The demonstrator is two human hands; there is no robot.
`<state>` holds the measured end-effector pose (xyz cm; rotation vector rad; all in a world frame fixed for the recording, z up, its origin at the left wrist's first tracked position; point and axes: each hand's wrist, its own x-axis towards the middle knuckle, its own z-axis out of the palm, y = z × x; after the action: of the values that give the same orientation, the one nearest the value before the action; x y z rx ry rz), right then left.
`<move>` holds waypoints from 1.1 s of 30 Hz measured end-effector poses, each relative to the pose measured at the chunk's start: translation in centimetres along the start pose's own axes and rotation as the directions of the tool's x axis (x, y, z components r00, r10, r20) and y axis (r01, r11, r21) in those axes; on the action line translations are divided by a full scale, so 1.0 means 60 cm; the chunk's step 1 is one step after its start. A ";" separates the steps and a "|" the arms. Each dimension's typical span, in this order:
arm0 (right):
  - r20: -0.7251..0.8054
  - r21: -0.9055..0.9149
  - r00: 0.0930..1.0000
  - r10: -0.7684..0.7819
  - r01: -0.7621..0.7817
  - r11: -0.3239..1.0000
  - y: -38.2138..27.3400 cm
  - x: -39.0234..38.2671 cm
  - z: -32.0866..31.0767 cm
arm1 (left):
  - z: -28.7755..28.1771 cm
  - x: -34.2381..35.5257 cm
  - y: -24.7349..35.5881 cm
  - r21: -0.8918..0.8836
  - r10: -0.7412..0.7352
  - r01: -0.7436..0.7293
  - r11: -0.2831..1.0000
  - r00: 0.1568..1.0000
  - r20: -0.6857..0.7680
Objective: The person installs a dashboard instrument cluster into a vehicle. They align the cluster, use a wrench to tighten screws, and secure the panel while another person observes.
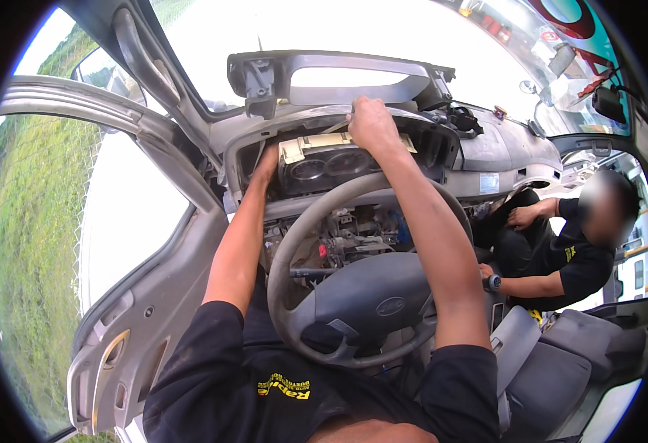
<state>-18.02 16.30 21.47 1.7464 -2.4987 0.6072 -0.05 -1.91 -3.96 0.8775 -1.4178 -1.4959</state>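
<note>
The instrument cluster [316,164] sits tilted in its dashboard opening, its pale back edge turned upward and its round dials facing me. My left hand [268,158] reaches into the gap at the cluster's left side; its fingers are hidden there. Above the cluster's top edge, my right hand [372,124] is closed, with a thin piece showing beside its fingers that I cannot make out. A detached grey trim frame [305,96] rests on top of the dashboard, just beyond my right hand.
The steering wheel [282,258] stands between my forearms. Beneath the cluster, the lower dashboard is open, exposing wiring and brackets [346,225]. A co-worker [578,258] in a black shirt is at the right, by the passenger side. The door [128,325] stands at my left.
</note>
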 end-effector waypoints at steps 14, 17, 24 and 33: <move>0.137 -0.138 0.989 -0.053 0.072 0.988 0.044 0.040 0.013 | 0.010 -0.007 0.050 0.116 0.059 -0.054 0.992 0.997 -0.046; 0.092 -0.123 0.996 0.002 0.009 0.992 0.034 0.037 0.015 | 0.000 0.003 0.033 0.159 0.106 -0.090 0.983 0.990 -0.097; 0.088 -0.157 0.984 -0.156 0.169 0.973 0.017 0.012 -0.002 | 0.017 0.011 0.019 0.129 0.098 -0.088 0.988 0.992 -0.080; 0.117 -0.121 0.885 -0.451 0.464 0.878 -0.064 -0.014 -0.001 | 0.069 -0.048 0.073 0.110 0.050 -0.043 0.993 0.997 -0.062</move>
<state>-14.24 15.95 22.46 2.2305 -1.9878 0.3087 -2.24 2.45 0.58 0.9442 -1.4737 -1.3542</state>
